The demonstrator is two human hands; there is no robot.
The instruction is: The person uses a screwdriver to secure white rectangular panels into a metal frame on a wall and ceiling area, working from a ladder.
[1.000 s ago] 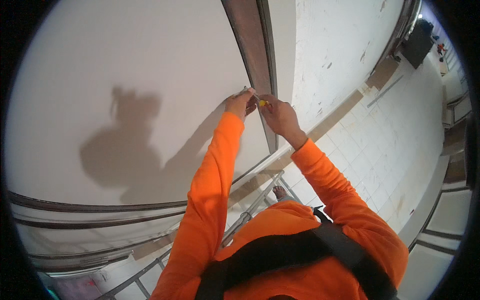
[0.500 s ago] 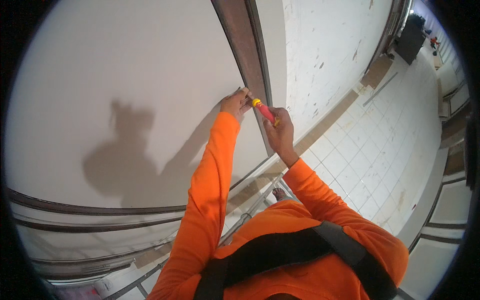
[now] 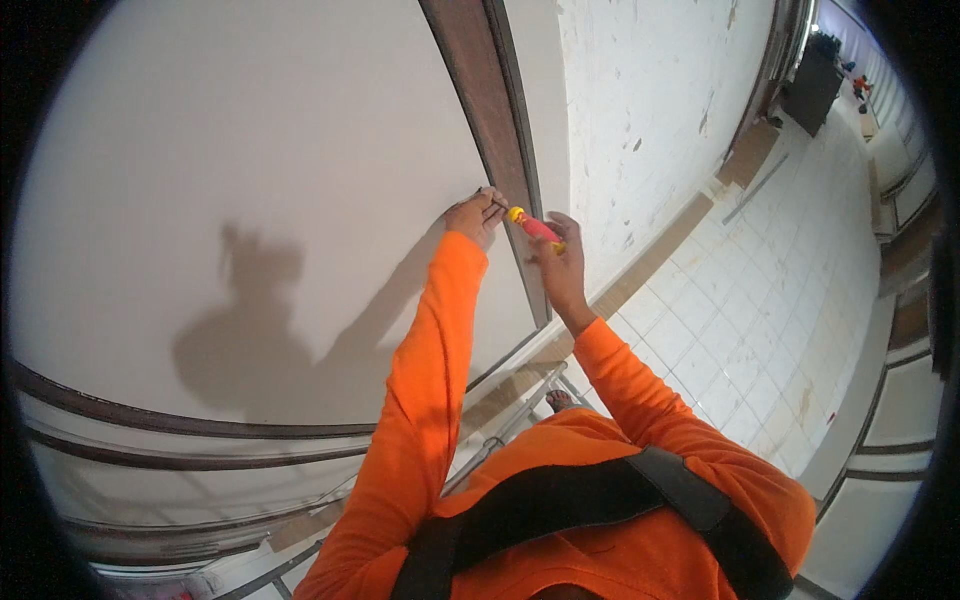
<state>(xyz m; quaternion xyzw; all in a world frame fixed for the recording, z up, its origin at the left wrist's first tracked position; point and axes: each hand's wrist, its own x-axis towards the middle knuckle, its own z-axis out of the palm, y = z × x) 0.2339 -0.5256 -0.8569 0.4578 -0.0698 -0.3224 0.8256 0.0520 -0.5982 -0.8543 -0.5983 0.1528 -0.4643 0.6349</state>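
Note:
A screwdriver with a red and yellow handle [image 3: 536, 226] points toward the dark brown strip [image 3: 470, 70] along the pale panel [image 3: 200, 130]. My right hand [image 3: 563, 267] grips the rear of the handle, with some fingers raised around it. My left hand [image 3: 474, 218] is pinched at the tool's front end beside the strip's inner edge; what exactly it holds there is too small and hidden to tell. My orange sleeves reach up from the lower edge, and their shadow falls on the panel.
A metal ladder or scaffold frame [image 3: 528, 399] is below, beside my bare foot [image 3: 560, 400]. At right are a scuffed white wall [image 3: 650, 100], a tiled floor [image 3: 740, 330] with boards along its edge, and a dark cabinet-like object [image 3: 810, 90] at the far end.
My right hand has drawn back along the screwdriver since a second ago, exposing its red and yellow handle. My left hand stays at the strip, slightly lower in the picture as the view shifted.

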